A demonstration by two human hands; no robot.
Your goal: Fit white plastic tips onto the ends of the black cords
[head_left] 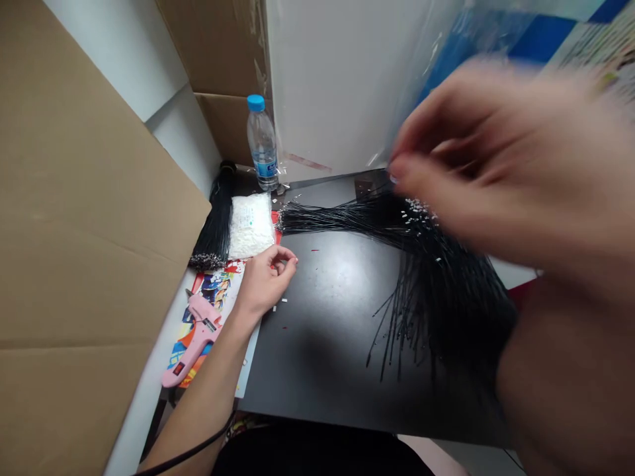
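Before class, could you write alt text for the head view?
A person's blurred right hand looms before black strands on a dark table; the left hand is near a white packet. A pink glue gun lies at left.

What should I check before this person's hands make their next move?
1. Left hand plainly visible: ok, fingers curled near the white packet.
2. Right hand grip: cannot tell; it is blurred.
3. Bottle upright and capped: ok.
4. Glue gun apart from the large black bundle: ok, it lies on the colourful sheet.
5. Glue gun cool: cannot tell.
6. Dark tabletop free of loose bits: not ok, small white pieces lie by the left hand.
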